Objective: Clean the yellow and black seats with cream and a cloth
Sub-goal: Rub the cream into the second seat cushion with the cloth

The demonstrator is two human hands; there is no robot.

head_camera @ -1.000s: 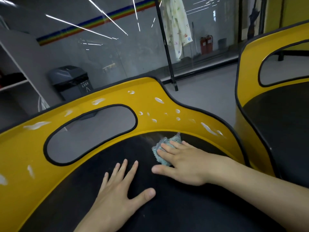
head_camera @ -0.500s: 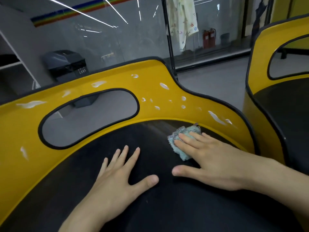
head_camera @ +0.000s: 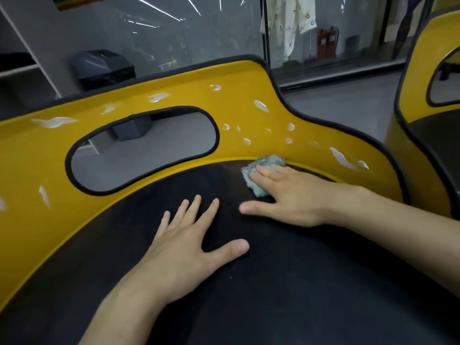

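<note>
right hand (head_camera: 291, 195) flat on cloth (head_camera: 261, 190)

the left hand (head_camera: 189, 247) rests on the seat pad (head_camera: 286, 295); at its 1 o'clock the right hand (head_camera: 296, 197) lies on the cloth (head_camera: 272, 161), which touches the backrest (head_camera: 174, 95).

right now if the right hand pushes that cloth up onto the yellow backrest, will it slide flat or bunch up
The cloth looks crumpled and soft under the right hand, so it is probably floppy and would bunch unless pressed flat. It likely drags on the matte black seat but may glide more easily over the glossy yellow backrest.
</note>
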